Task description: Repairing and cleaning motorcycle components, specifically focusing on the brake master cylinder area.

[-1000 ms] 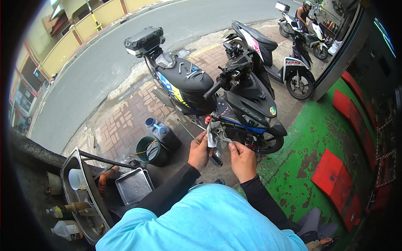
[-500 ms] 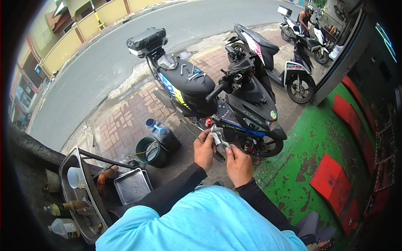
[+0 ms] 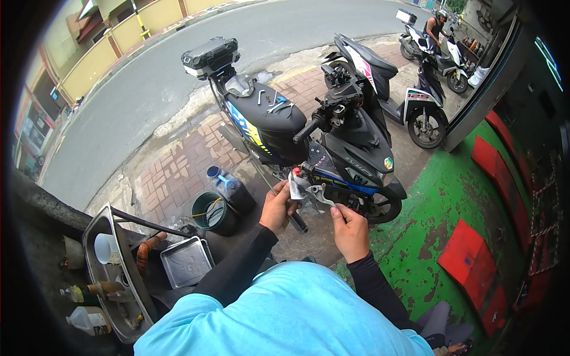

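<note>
Your 2 hands meet low in front of you, just short of the black scooter (image 3: 332,148). Your left hand (image 3: 278,209) is curled shut around a dark handlebar grip (image 3: 298,223), its end jutting out below your fingers, with a scrap of white cloth or paper (image 3: 295,188) standing just above your knuckles. Your right hand (image 3: 350,230) is loosely closed, thumb and forefinger pinching the near end of a silver brake lever (image 3: 320,193), which runs up and left toward a small red part (image 3: 296,171) by the scooter's body. The 2 hands sit near each other but apart, the lever bridging the gap. To your left, close in, a dark green bucket (image 3: 212,212) stands on the paving just beside a clear bottle with a blue cap (image 3: 224,183), and a metal tray (image 3: 186,262) lies nearer you, beside a steel sink (image 3: 104,279) at the lower left edge. To your right the green painted floor (image 3: 439,237) is open between the scooter's front wheel (image 3: 383,207) and the red mats (image 3: 469,261). Beyond your hands, small tools lie on the scooter's seat (image 3: 270,113), and a black top box (image 3: 209,54) sits at its tail. Further right stands a 2nd, white scooter (image 3: 415,101). Furthest off, the grey road (image 3: 178,71) sweeps along the brick kerb, with a helmeted person (image 3: 438,25) on a scooter at the top right.
</note>
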Action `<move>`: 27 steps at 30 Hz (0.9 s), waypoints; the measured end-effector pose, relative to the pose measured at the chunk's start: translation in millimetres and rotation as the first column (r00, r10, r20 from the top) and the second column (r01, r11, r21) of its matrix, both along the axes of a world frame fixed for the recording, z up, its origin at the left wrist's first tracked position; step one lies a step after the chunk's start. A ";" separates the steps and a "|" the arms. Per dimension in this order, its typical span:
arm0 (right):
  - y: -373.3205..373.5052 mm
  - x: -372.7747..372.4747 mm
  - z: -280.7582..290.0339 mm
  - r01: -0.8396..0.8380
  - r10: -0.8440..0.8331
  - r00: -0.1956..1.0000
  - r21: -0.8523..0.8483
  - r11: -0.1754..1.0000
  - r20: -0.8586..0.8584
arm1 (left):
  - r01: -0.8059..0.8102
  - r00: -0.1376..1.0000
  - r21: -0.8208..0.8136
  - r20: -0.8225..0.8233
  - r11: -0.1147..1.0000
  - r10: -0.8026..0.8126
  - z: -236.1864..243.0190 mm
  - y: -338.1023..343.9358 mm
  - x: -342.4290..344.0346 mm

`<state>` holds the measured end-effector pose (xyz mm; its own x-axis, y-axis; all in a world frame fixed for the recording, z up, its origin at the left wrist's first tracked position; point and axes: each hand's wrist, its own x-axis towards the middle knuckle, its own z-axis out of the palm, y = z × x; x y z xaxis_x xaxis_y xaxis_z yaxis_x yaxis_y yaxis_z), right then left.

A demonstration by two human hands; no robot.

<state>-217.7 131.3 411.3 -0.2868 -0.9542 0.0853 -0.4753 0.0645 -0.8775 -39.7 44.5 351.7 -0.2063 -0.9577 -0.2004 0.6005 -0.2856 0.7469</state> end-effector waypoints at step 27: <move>-22.8 31.1 -18.1 -0.236 0.232 0.970 0.059 0.970 0.072 | -0.176 0.935 0.051 0.322 0.983 0.150 9.5 4.4 44.6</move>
